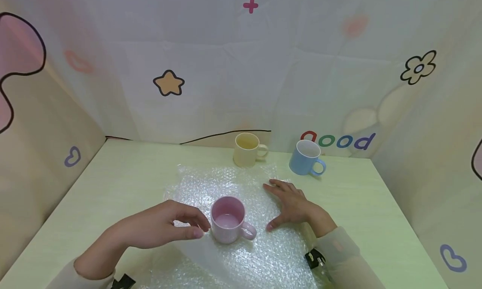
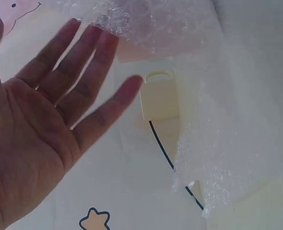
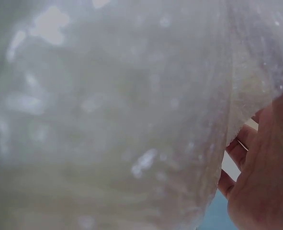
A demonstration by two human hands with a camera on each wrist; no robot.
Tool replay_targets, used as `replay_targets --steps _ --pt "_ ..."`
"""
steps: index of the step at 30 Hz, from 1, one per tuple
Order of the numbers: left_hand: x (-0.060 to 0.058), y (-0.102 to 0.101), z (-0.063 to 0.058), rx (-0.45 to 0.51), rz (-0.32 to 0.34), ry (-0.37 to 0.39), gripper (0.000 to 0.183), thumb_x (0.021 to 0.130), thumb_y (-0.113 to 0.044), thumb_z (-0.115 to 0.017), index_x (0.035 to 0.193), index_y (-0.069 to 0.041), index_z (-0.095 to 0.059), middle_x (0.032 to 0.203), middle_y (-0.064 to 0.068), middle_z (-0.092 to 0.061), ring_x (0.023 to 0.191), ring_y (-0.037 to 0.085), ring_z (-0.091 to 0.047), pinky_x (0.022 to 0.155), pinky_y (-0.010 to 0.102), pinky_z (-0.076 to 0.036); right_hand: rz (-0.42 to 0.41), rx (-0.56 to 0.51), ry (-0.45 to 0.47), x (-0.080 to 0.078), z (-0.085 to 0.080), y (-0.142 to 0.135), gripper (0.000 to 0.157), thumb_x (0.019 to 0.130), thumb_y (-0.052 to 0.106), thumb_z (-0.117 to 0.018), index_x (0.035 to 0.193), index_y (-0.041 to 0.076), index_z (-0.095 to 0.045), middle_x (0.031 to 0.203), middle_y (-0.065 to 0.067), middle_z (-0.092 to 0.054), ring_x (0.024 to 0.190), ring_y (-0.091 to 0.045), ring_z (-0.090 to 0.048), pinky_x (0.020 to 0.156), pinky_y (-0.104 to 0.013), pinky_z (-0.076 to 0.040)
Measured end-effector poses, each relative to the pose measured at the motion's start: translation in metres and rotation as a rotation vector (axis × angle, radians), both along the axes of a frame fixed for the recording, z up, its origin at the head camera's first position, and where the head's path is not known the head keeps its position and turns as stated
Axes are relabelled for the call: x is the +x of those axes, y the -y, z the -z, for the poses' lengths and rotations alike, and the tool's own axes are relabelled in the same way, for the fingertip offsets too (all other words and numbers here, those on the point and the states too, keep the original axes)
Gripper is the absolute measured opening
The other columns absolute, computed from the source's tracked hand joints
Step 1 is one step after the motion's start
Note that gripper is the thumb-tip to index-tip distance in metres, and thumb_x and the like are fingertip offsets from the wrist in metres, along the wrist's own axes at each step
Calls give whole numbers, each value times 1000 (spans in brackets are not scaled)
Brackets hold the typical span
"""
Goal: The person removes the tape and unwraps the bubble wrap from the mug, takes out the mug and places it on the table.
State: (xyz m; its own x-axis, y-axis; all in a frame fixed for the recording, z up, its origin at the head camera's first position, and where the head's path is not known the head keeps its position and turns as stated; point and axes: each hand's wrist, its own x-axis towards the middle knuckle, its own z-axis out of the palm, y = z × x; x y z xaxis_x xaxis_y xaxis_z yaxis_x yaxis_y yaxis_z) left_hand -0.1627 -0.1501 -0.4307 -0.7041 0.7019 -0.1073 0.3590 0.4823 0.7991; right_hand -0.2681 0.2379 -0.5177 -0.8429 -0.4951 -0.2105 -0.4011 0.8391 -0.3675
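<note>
A pink mug (image 1: 227,222) stands upright on a sheet of bubble wrap (image 1: 211,180), its handle toward the right. My left hand (image 1: 162,225) is at the mug's left side, fingers loosely bent and fingertips close to its wall; whether they touch it I cannot tell. In the left wrist view the fingers of this hand (image 2: 45,110) are spread, with bubble wrap (image 2: 179,28) at their tips. On the mug's right, my right hand (image 1: 291,203) lies over the wrap with fingers spread. Wrap (image 3: 107,96) fills most of the right wrist view, partly hiding the right hand's fingers (image 3: 234,155).
Behind the wrap, a yellow mug (image 1: 245,150) stands near the back wall. A blue mug (image 1: 304,158) is to its right, handle toward the right. The pale table (image 1: 113,176) is enclosed by printed cloth walls (image 1: 226,71) at the back and sides.
</note>
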Motion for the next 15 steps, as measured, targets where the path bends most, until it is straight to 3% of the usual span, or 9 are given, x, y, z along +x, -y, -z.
replay_targets --steps 6,15 --pt "9 5 3 -9 43 -1 38 87 -55 -78 121 -40 -72 116 -21 -73 113 5 -66 98 33 -55 13 4 11 1 -2 1 123 61 61 -94 163 25 -34 172 -9 -23 156 -42 -22 118 -71 -26" --pt "16 10 10 27 55 37 18 92 -47 -76 106 -36 -79 101 -21 -76 107 1 -70 97 34 -58 16 -2 18 2 -3 3 122 62 59 -94 163 24 -35 172 -9 -23 156 -42 -22 118 -71 -26"
